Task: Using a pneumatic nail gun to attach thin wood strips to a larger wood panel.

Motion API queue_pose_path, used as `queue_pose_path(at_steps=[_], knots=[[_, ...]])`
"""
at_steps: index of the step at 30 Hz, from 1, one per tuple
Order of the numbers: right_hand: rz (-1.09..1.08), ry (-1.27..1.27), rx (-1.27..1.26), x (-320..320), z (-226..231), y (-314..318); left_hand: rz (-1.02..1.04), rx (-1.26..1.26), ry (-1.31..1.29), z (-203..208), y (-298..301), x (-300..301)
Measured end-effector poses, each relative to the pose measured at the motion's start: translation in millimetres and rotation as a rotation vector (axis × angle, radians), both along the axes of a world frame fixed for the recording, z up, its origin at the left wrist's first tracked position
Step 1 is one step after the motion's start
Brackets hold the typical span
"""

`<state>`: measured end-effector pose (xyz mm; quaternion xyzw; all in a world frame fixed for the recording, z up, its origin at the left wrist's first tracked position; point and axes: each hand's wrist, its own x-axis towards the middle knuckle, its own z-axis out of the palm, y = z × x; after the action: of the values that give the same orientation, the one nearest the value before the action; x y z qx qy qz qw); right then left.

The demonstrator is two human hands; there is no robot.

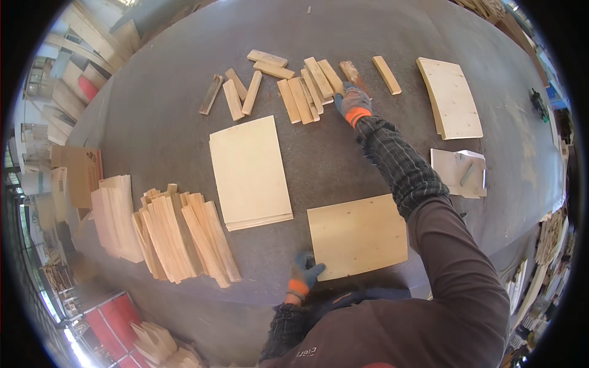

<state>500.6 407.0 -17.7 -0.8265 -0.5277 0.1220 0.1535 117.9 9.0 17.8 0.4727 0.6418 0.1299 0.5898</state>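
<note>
My right hand [354, 102], in a grey-blue glove with an orange cuff, is stretched far across the table. Its fingers close on the near end of a short wood block [332, 76], at the right side of a cluster of similar blocks [297, 101]. A reddish-brown stained block [354, 76] lies just beyond that hand. Close to my body, a rectangular plywood panel [359, 236] lies flat. By its near left corner is my left hand [305, 272], gloved alike, thumb spread from the fingers and lying over the panel's edge.
A stack of pale panels [250, 172] sits left of centre, another stack [451, 99] at the far right. Bundled wood strips [178, 236] lie at left beside a cardboard box [80, 172]. A cardboard piece [459, 173] holds a pencil-like stick. A dark green tool [539, 105] rests far right.
</note>
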Motion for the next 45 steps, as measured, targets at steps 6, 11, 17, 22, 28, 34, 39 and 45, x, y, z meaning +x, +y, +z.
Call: queue_pose_path(at_steps=[6, 11, 17, 22, 28, 34, 39, 45], knots=[[-0.254, 1.154, 0.010, -1, 55, -104, 0.109, -0.291, -0.389, 69, 14, 4], [-0.169, 1.779, 0.037, -40, 140, -267, 0.128, -0.157, -0.532, 65, 9, 8], [0.104, 1.158, -0.003, -123, 187, -410, 0.108, 0.024, -0.764, 92, 20, 31], [0.493, 0.679, -0.206, -150, 200, -451, 0.115, -0.019, -0.543, 123, 9, 42], [0.690, 0.059, 0.247, -148, 184, -490, 0.241, -0.178, -0.685, 123, -16, 37], [0.569, 0.039, 0.417, -151, 142, -515, 0.268, -0.290, -0.775, 117, -14, 32], [0.567, 0.081, 0.405, -169, 141, -526, 0.342, -0.277, -0.718, 93, -26, 51], [0.560, 0.116, 0.414, -164, 134, -532, 0.291, -0.472, -1.056, 92, -40, 42]])
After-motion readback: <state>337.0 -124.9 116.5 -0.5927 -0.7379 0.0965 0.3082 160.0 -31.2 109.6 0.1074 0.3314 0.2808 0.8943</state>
